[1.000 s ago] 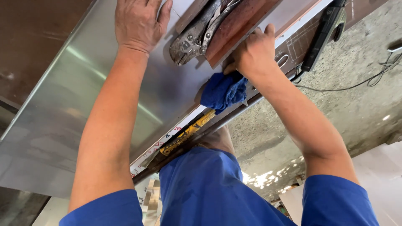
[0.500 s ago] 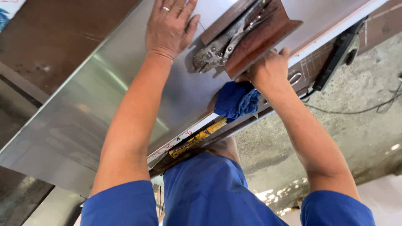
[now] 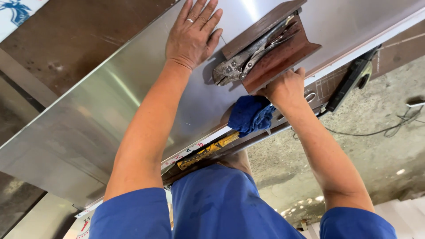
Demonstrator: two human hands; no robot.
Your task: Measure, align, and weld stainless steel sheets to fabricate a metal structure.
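My left hand lies flat, fingers spread, on a shiny stainless steel sheet, just left of a rusty brown angle bar. Grey locking pliers rest in the bar's channel. My right hand grips the near end of the angle bar. A crumpled blue cloth sits under that hand and wrist, on the sheet's near edge. Whether the fingers also pinch the cloth is hidden.
A yellow tool lies under the sheet's near edge, along a metal rail. A black tool hangs at the right end of the rail. A thin cable runs over the concrete floor. A rusty brown plate lies beyond the sheet.
The view has shifted, so both hands, the bar and the pliers sit lower and more to the right in the picture. Neither hand has moved relative to the sheet and bar.
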